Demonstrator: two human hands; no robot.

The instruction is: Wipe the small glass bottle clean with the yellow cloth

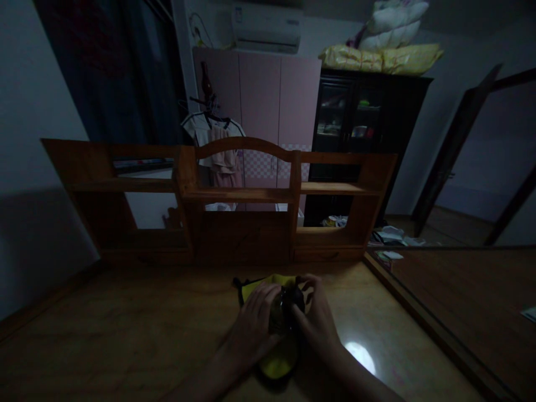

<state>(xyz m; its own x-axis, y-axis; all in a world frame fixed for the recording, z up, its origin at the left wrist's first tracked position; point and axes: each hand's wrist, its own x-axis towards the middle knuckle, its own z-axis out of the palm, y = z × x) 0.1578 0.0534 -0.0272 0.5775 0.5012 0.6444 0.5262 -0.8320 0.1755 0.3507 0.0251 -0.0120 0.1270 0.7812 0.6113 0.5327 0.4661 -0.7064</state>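
Both of my hands hold a dark, glossy, rounded jar-like object [286,307] low in the middle of the view. My left hand [255,318] wraps around its left side, with the fingers over the top. On its right side, my right hand [317,315] grips the darker end between thumb and curled fingers. A yellow cloth-like piece with black edging [276,362] lies beneath the object and my hands, and part of it shows above them. Dim light and my fingers hide the object's details.
I face a wooden desk [146,324] with a wooden shelf unit [238,194] along its back. A raised wooden edge [414,312] runs down the right side. Beyond stand a pink wardrobe [259,100] and a black cabinet [372,111]. A bright reflection lies near my right forearm.
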